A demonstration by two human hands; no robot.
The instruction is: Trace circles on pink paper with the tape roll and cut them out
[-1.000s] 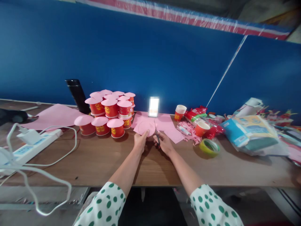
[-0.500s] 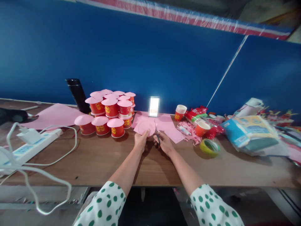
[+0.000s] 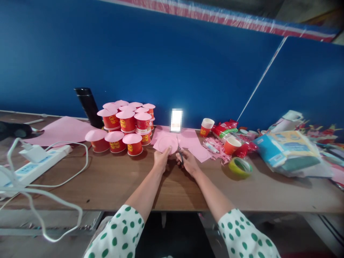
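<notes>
My left hand (image 3: 161,157) pinches the near edge of a piece of pink paper (image 3: 161,141), thumb on top, with a circle outline faintly drawn on it. In my right hand (image 3: 189,163) is a pair of scissors (image 3: 181,154), its fingers closed around the handles. The blades point away from me, at the right edge of the held paper. Behind and to the right lie more pink sheets (image 3: 197,152), one bearing a curved line. To the left stand several red paper cups (image 3: 134,149) topped with pink paper cones, some stacked on others.
A bright, blurred-out upright screen (image 3: 176,120) stands at the back. On the right are stacked cups (image 3: 206,128), pink scraps (image 3: 219,152), a tape roll (image 3: 240,167) and a blue package (image 3: 287,150). A power strip (image 3: 40,166) with white cables and a black flask (image 3: 88,107) occupy the left.
Both hands keep their holds on the paper and the scissors, in almost the same place. The whole view has shifted very slightly.
</notes>
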